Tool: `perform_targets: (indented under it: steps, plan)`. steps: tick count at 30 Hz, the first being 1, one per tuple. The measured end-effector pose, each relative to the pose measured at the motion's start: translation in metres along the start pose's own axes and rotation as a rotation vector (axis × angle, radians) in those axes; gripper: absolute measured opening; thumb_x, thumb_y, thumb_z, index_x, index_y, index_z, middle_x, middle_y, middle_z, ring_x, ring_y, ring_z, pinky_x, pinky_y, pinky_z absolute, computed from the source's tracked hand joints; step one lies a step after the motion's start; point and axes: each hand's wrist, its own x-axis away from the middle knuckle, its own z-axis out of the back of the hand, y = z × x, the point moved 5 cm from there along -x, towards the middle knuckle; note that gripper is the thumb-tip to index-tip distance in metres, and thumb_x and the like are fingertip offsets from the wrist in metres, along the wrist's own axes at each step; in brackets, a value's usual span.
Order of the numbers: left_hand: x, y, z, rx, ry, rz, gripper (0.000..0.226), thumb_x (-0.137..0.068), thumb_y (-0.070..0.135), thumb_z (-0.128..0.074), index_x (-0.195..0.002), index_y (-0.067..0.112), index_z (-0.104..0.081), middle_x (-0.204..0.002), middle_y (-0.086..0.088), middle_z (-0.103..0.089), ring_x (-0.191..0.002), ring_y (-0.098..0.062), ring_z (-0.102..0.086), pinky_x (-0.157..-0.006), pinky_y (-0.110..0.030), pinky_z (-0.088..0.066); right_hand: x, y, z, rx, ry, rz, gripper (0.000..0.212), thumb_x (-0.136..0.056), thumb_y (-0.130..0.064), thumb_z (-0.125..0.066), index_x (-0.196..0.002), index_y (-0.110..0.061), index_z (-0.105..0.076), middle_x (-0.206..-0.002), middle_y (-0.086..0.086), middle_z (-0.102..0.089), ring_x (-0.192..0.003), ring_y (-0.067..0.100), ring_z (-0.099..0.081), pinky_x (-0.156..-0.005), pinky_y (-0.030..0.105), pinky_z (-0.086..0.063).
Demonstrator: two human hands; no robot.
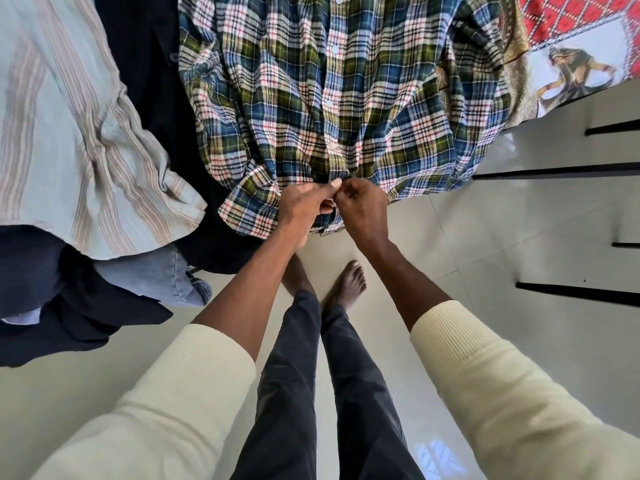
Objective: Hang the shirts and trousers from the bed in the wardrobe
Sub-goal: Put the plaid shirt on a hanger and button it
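A blue, green and white plaid shirt (346,98) hangs in front of me, its white buttons running down the middle. My left hand (306,206) and my right hand (362,206) meet at the bottom of its button placket, each pinching the fabric there between thumb and fingers. To the left hang a pale striped shirt (69,133) and dark garments (145,81). Lower left, more dark and light blue clothes (104,289) hang down. No hanger or rail is visible.
A bed with a red patterned and white printed cover (588,46) is at the upper right. White panels with black gaps (571,202) stand on the right. My bare feet (346,285) stand on a glossy cream tiled floor (433,393).
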Motion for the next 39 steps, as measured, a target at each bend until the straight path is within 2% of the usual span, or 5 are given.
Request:
perform_targets:
  steps: [7,13,20,28,39]
  plan:
    - [-0.01,0.011,0.002,-0.272,-0.053,-0.017,0.011,-0.091,0.002,-0.065,-0.081,0.006,-0.067,-0.077,-0.009,-0.07,-0.065,-0.018,-0.064,-0.068,-0.031,-0.057,-0.008,0.004,0.001,0.077,-0.08,0.075,0.013,-0.09,-0.005,-0.061,-0.095,-0.008,-0.072,-0.095,0.004,-0.071,-0.079,0.016,-0.062,-0.069,0.034,-0.055]
    - [-0.024,0.021,0.007,-0.421,-0.153,0.084,0.016,-0.094,0.009,-0.061,-0.091,-0.004,-0.069,-0.074,-0.011,-0.068,-0.068,-0.024,-0.066,-0.065,-0.036,-0.057,-0.013,-0.016,0.004,0.431,-0.202,0.656,0.02,-0.095,-0.006,-0.055,-0.107,-0.002,-0.071,-0.102,0.01,-0.07,-0.089,0.025,-0.061,-0.075,0.037,-0.052]
    - [-0.016,0.044,0.009,-0.802,0.155,-0.275,0.015,-0.097,0.013,-0.059,-0.082,0.011,-0.062,-0.071,0.002,-0.059,-0.049,-0.006,-0.044,-0.041,-0.015,-0.034,-0.043,-0.003,0.024,0.246,-0.191,0.268,0.022,-0.094,-0.001,-0.052,-0.105,-0.004,-0.072,-0.108,0.012,-0.069,-0.089,0.023,-0.064,-0.073,0.036,-0.056]
    - [-0.028,0.139,-0.028,-0.981,0.192,-0.642,0.044,-0.093,-0.004,-0.05,-0.136,0.008,-0.05,-0.134,-0.01,-0.055,-0.113,-0.023,-0.057,-0.093,-0.037,-0.054,-0.103,-0.068,0.077,0.401,-0.062,0.374,0.042,-0.097,-0.005,-0.045,-0.139,-0.002,-0.048,-0.138,0.014,-0.052,-0.123,0.027,-0.049,-0.104,0.039,-0.045]
    - [-0.153,0.305,-0.086,-1.036,0.235,-0.772,0.041,-0.098,0.004,-0.047,-0.137,0.013,-0.051,-0.136,-0.006,-0.054,-0.111,-0.022,-0.057,-0.085,-0.03,-0.051,-0.274,-0.145,0.125,0.453,-0.122,0.333,0.056,-0.096,0.001,-0.038,-0.15,-0.001,-0.026,-0.158,0.014,-0.026,-0.143,0.03,-0.027,-0.119,0.042,-0.025]
